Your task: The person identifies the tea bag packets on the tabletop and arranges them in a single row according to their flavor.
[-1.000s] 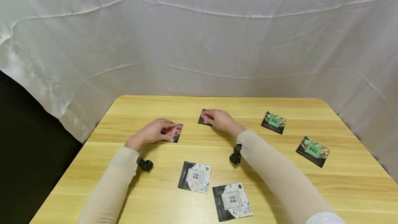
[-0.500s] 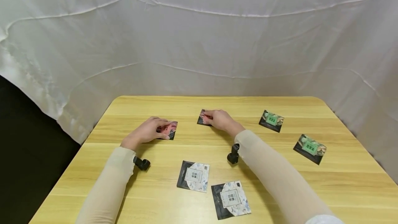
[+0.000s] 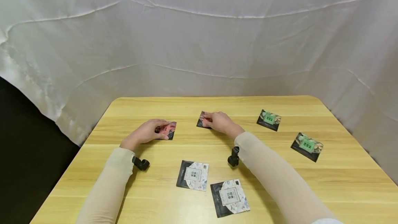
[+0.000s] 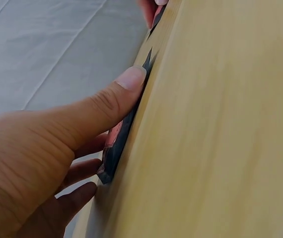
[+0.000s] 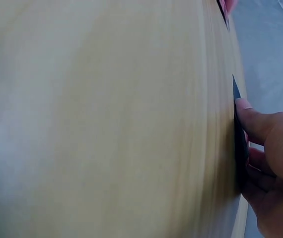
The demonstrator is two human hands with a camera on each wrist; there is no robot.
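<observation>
My left hand (image 3: 144, 132) holds a flat black sachet with a red label (image 3: 166, 130) at the far left of the table. In the left wrist view, the thumb lies over the near side of this sachet (image 4: 115, 144) and the fingers are round its far side. My right hand (image 3: 220, 122) pinches a matching red-labelled sachet (image 3: 200, 121) near the back middle and covers its right part. In the right wrist view that sachet (image 5: 239, 141) shows edge-on, between thumb and fingers, low over the wood.
Two white-and-black sachets, one on the left (image 3: 192, 175) and one on the right (image 3: 229, 197), lie near the front. Toward the right are two green-labelled sachets, a farther one (image 3: 269, 119) and a nearer one (image 3: 307, 146). A pale curtain (image 3: 199, 44) hangs behind the wooden table (image 3: 149, 196).
My left hand has shifted its red-labelled sachet slightly left, mostly in the first half second. The right hand stays at its sachet. The head view has drifted a little.
</observation>
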